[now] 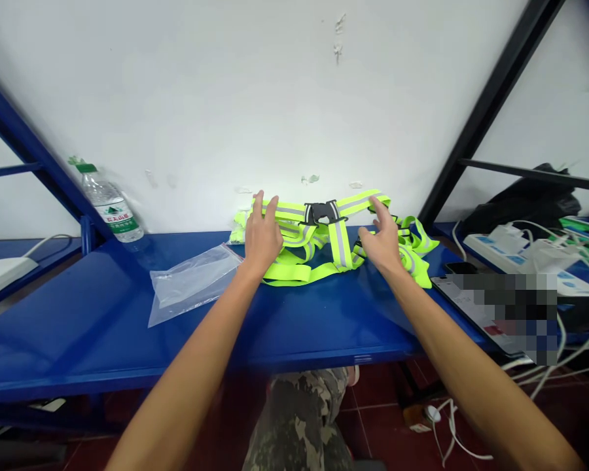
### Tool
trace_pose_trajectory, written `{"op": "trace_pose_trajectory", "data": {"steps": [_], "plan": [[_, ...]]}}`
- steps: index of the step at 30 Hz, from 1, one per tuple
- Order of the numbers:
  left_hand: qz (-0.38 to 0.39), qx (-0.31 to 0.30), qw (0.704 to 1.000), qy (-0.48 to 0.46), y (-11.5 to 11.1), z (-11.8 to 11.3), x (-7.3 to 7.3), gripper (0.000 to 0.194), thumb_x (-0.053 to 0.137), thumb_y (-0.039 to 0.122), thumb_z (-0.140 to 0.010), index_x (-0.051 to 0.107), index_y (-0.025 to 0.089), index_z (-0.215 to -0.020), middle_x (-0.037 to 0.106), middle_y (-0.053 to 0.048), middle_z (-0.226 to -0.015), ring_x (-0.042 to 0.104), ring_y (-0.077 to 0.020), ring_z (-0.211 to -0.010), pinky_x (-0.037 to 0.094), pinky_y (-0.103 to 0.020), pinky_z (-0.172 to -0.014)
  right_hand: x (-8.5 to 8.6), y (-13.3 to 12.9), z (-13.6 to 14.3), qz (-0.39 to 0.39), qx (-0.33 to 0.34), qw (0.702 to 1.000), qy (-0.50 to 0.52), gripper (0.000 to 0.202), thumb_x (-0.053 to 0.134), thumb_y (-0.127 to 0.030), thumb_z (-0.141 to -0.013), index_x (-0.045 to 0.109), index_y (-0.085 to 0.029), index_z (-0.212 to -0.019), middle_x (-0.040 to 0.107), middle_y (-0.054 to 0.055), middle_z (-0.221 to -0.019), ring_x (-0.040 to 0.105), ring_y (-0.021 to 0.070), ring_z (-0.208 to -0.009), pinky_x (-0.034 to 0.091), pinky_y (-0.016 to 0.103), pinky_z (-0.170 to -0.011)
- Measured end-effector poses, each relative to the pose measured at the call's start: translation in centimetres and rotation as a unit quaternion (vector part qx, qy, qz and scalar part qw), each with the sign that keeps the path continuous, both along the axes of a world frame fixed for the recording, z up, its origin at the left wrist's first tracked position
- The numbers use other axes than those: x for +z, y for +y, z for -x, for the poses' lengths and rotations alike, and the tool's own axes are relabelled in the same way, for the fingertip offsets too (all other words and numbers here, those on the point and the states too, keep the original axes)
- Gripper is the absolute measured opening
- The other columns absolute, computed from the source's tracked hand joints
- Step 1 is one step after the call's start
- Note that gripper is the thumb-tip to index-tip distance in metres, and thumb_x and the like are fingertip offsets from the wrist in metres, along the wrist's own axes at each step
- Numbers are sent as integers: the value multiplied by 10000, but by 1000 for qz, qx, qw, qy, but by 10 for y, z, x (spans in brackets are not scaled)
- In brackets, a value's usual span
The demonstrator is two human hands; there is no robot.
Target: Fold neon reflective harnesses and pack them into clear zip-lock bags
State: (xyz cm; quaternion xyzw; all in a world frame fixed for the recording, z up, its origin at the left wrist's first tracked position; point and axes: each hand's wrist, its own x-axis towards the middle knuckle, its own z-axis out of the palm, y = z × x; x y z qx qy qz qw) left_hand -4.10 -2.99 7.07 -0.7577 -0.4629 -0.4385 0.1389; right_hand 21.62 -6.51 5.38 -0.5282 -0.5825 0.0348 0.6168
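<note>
Neon yellow-green straps [342,246] with silver reflective stripes lie in loops on the blue table, near the wall. A black plastic buckle [322,212] joins them at the middle. On the left part of the straps is my left hand [264,232], its thumb and fingers closed round the upper band. My right hand [383,239] has its fingertips on the right end of the upper band, with the thumb lower down and apart from the fingers. More bunched straps [415,245] lie to the right of it, partly behind the hand.
A clear plastic bag [191,281] lies flat on the blue table [103,314]. The water bottle [114,206] leans by the wall at the left. Power strips [510,252], white cables and a partly blurred tablet-like item [471,304] are at the right. Blue and black frame posts flank the table.
</note>
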Motion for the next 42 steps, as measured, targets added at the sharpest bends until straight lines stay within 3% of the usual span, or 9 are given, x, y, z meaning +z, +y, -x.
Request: {"op": "trace_pose_trajectory", "data": {"steps": [5,11,15,20,25,29,35,39,42], "plan": [[-31,-29,995,93,-2,7,35,725,447,22,-810,327,221,-1497,241,-152,-1605,267,-341,-1468,390,-493,-1086,30,-11,-7,-58,-152,972,-173,729,460,-167,-763,352,-207,-1483,424,114,-1505,344,305,-1422,304,555,-1146],[-36,-24,994,105,-12,16,68,711,543,165,-848,295,231,-1512,228,-110,-1622,199,-348,-1482,306,-537,-1127,52,-17,-6,-58,-253,951,-165,650,446,-214,-808,388,-220,-1455,332,110,-1569,314,364,-1411,316,624,-1080],[-20,-79,995,64,-20,11,69,684,555,172,-832,352,217,-1483,216,-113,-1624,106,-345,-1512,283,-527,-1145,55,-19,13,-41,-130,979,-150,598,458,-219,-838,439,-185,-1435,406,128,-1526,369,338,-1389,324,556,-1114],[47,-183,981,-41,-34,-11,74,614,469,127,-838,408,279,-1430,354,-46,-1565,248,-291,-1484,364,-493,-1126,55,-12,45,20,136,984,-111,511,561,-229,-776,589,-223,-1286,591,90,-1358,524,285,-1261,464,455,-1010],[155,-238,930,-233,-30,-24,94,490,455,150,-842,519,229,-1321,615,-67,-1251,557,-302,-1252,527,-511,-947,60,1,51,163,388,907,18,650,643,-145,-619,603,-234,-1262,595,63,-1363,513,257,-1297,477,397,-995],[188,-264,887,-328,-25,-21,105,400,532,344,-864,580,145,-1208,657,-111,-1045,665,-274,-1016,584,-461,-852,51,3,49,268,462,845,-20,524,764,-183,-565,690,-220,-1082,726,38,-1066,655,233,-1008,543,345,-817],[194,-216,911,-293,-31,-4,106,417,653,462,-798,618,169,-1092,661,-98,-996,655,-244,-943,575,-404,-783,39,3,47,261,412,852,-192,144,682,-315,-710,700,-176,-748,682,-27,-725,602,168,-663,453,266,-632],[166,-150,969,-102,-38,3,102,521,752,481,-687,642,168,-1090,655,-111,-1114,608,-297,-1087,494,-459,-960,48,4,44,188,267,892,-313,114,615,-240,-767,686,-170,-823,685,8,-756,581,177,-666,396,266,-633],[169,-191,965,60,-40,-3,95,683,795,419,-617,608,210,-1241,642,-110,-1232,536,-336,-1217,405,-477,-1066,57,0,49,143,214,881,-398,164,547,-195,-829,667,-161,-935,704,66,-843,596,202,-722,377,279,-654]]}}
